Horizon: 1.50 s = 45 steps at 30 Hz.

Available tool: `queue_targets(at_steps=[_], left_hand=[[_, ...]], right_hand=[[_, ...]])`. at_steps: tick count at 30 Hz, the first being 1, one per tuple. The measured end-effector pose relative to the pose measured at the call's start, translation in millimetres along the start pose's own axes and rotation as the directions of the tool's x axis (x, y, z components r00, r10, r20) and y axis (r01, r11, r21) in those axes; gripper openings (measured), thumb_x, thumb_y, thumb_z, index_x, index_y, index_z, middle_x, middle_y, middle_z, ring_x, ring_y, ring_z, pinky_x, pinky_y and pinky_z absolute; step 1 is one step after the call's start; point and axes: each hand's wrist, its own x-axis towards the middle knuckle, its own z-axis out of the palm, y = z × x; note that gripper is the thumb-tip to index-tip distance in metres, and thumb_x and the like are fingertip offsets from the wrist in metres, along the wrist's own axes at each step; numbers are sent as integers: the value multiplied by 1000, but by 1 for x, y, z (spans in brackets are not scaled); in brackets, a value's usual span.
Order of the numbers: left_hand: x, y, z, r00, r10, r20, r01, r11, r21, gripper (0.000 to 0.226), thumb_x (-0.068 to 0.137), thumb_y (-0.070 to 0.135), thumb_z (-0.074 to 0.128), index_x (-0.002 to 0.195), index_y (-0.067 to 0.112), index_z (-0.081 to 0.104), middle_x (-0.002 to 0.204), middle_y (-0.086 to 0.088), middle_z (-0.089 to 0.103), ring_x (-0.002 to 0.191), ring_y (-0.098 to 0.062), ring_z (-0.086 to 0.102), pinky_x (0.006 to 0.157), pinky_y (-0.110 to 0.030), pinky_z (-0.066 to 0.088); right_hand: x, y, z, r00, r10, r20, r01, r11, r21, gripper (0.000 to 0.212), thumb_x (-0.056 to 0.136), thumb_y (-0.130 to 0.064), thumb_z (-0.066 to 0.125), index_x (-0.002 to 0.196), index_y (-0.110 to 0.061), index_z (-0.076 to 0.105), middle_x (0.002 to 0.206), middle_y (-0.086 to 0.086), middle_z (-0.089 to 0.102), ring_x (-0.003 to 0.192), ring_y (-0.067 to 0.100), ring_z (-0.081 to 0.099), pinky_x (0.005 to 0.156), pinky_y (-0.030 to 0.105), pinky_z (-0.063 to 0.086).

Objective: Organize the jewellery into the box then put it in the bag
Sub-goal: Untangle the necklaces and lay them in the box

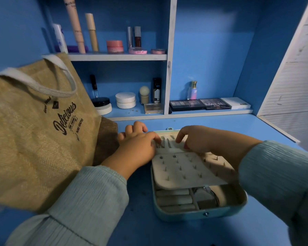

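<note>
The blue desk point(212, 125) carries everything, and on its left side stands the big jute bag point(34, 130), upright, with its white handles at the top and its printed side turned to the right. In the middle, near the person, lies the jewellery box point(199, 213), open; its long axis runs from near to far, the tray part is near and the lid part point(167, 134) lies flat at the far end. A pale panel point(183, 169) with many small earring posts lies tilted over the tray and hides part of the compartments below. Both hands work at the lid part. The left hand point(139, 142) rests on the left edge of the lid with its fingers bent down onto it; I cannot tell if it pinches something. The right hand point(194, 139) has its fingers curled downward over the hooks in the lid, and what they hold, if anything, is hidden. I judge that the organizing step is in hand, probably fixing a chain on the hooks. Some tiny studs point(133, 110) lie far off on the low shelf point(185, 114). Next the panel must be folded down, the box closed, and then carried left into the bag.
</note>
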Motion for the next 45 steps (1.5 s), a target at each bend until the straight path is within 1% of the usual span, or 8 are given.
queue_targets(at_steps=[6,11,13,18,21,25,36,45], left_hand=[[1,4,0,997,39,60,-39,999,-3,36,96,21,39,105,50,58,122,7,27,117,-20,22,83,-30,10],[3,5,-2,987,57,149,-46,996,-74,38,96,18,41,88,53,53,122,8,29,116,-22,24,88,-28,14],[4,4,-1,986,65,156,-47,992,-115,37,96,19,43,89,55,52,120,9,29,117,-23,24,90,-27,15],[2,0,0,999,-19,35,23,994,-106,36,91,26,48,123,41,43,132,3,26,125,-22,21,103,-36,16],[-1,-1,0,997,-75,-13,75,997,-36,31,90,31,47,119,41,45,127,2,27,122,-21,22,99,-38,19],[-3,0,0,999,-41,-29,41,999,-23,25,92,28,44,105,45,57,112,5,26,113,-19,24,93,-36,20],[-3,1,-1,999,-41,-21,41,999,-21,31,91,22,42,92,45,63,104,9,25,108,-18,23,82,-32,12],[-3,0,-2,998,-59,1,59,998,-35,29,92,24,45,96,45,64,106,9,27,111,-19,25,83,-33,14]], right_hand=[[1,-5,3,997,0,83,11,991,-130,37,95,-5,36,124,-13,58,123,6,55,111,23,51,84,25,41],[2,-3,0,990,-11,138,13,1000,-16,33,94,-5,37,110,-24,60,90,-4,48,77,13,48,54,20,40],[3,-2,-1,990,-21,140,21,1000,-1,31,94,-5,39,106,-25,59,84,-6,47,70,10,45,51,18,36],[7,0,-1,991,-92,100,101,991,-86,37,96,-10,40,132,-21,43,113,5,51,79,12,44,60,18,35],[10,1,0,982,-145,122,163,974,-158,51,95,-5,38,138,-32,37,126,5,47,87,14,43,68,23,35],[10,1,-1,969,-179,173,213,955,-207,65,90,7,36,135,-40,41,104,-3,40,91,14,43,68,22,38],[11,7,-2,973,-207,98,222,960,-170,54,87,7,36,119,-31,58,100,-7,40,67,2,37,56,14,31],[13,5,2,975,-199,104,215,959,-187,56,90,1,36,126,-38,53,101,-4,42,87,15,45,66,21,39]])
